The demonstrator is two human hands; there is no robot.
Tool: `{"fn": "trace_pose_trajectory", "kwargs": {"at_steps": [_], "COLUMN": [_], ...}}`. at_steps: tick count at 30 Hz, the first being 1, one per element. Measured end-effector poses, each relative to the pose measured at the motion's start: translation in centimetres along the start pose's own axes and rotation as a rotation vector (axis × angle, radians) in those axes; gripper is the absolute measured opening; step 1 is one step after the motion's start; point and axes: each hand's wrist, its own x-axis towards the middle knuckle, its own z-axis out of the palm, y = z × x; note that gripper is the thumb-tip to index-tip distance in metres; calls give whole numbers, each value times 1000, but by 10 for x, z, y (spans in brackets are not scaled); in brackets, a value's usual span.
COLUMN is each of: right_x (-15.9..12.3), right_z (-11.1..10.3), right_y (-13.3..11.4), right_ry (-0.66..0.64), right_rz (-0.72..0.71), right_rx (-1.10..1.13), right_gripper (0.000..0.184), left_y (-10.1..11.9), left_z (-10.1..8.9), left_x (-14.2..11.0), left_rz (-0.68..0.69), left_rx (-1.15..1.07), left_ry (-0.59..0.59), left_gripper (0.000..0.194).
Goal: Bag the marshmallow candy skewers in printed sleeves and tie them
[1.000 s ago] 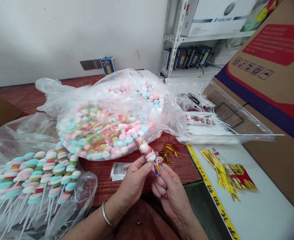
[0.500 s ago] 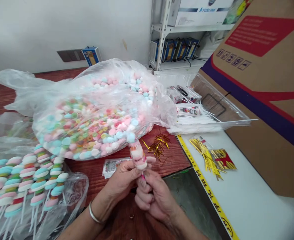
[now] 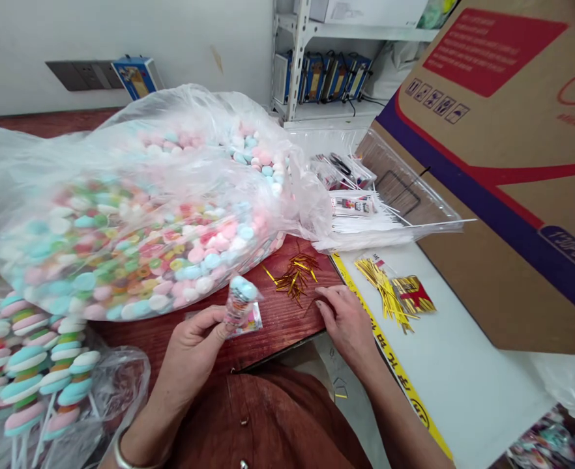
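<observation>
My left hand (image 3: 194, 345) is closed around a marshmallow skewer in a clear printed wrapper (image 3: 241, 301), held tilted above the red-brown table. Its pale blue top shows; the lower part is hidden by my fingers. Behind it lies a small stack of printed wrappers (image 3: 253, 320), partly covered. My right hand (image 3: 347, 322) rests at the table's right edge, thumb and forefinger pinched at one thin twist tie (image 3: 309, 306). Just beyond those fingertips is a loose pile of gold twist ties (image 3: 296, 277).
Large clear bags of marshmallows and gummy rings (image 3: 135, 241) cover the table's back. Finished marshmallow skewers (image 3: 28, 378) lie at the left. A clear tray of white sticks (image 3: 360, 221), yellow twist ties (image 3: 385, 296) and a big carton (image 3: 502, 195) stand at the right.
My hands, together at the wrapped skewer before, are now apart. The left keeps the skewer and has moved left; the right has let go and reached right to the twist ties. The view has shifted.
</observation>
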Motion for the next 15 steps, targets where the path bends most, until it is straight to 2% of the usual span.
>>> {"fn": "trace_pose_trajectory", "kwargs": {"at_steps": [4, 9, 11, 15], "right_x": [6, -8, -15, -17], "right_z": [8, 0, -10, -19], "right_y": [12, 0, -12, -50], "right_ry": [-31, 16, 103, 408], "right_rz": [-70, -95, -66, -45], "right_rx": [-113, -221, -234, -167], "right_gripper": [19, 25, 25, 14], "left_y": [5, 10, 9, 3], "left_z": [5, 8, 11, 25], "left_x": [-1, 2, 2, 1], "left_rz": [89, 246, 340, 482], "left_rx": [189, 399, 539, 820], "left_ry": [-50, 38, 48, -47], "left_gripper": [17, 16, 18, 32]}}
